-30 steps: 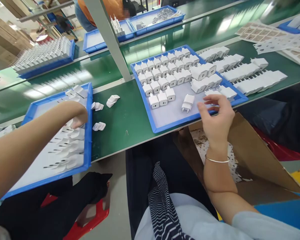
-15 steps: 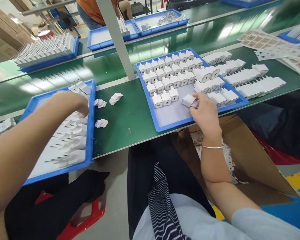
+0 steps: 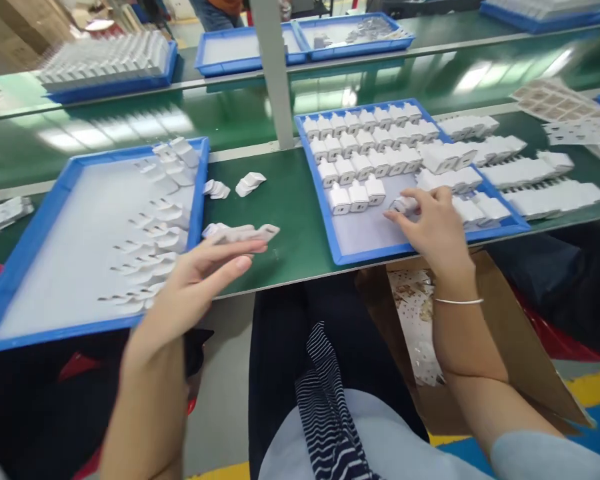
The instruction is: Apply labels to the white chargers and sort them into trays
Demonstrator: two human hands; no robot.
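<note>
My left hand [image 3: 203,283] is over the table just right of the left blue tray [image 3: 75,327]. Its fingers are around a white plug charger [image 3: 247,233], partly hidden and blurred by motion. Small white caps [image 3: 216,189] lie in little stacks beyond that hand. My right hand [image 3: 433,223] pinches another white charger [image 3: 401,205] low over the right blue tray [image 3: 353,240]. White plug chargers [image 3: 359,195] stand in rows in this tray, and others with metal pins [image 3: 153,263] lie along the right side of the left tray.
More white chargers [image 3: 555,200] lie in rows right of the tray, near perforated sheets [image 3: 555,107]. A grey post [image 3: 275,80] rises behind the table. Beyond are blue trays [image 3: 230,65] and a person. An open cardboard box [image 3: 505,347] sits below the table edge.
My left hand has moved right, out of the left tray, with a white charger in it. My right hand keeps its charger at the right tray. The view has shifted.
</note>
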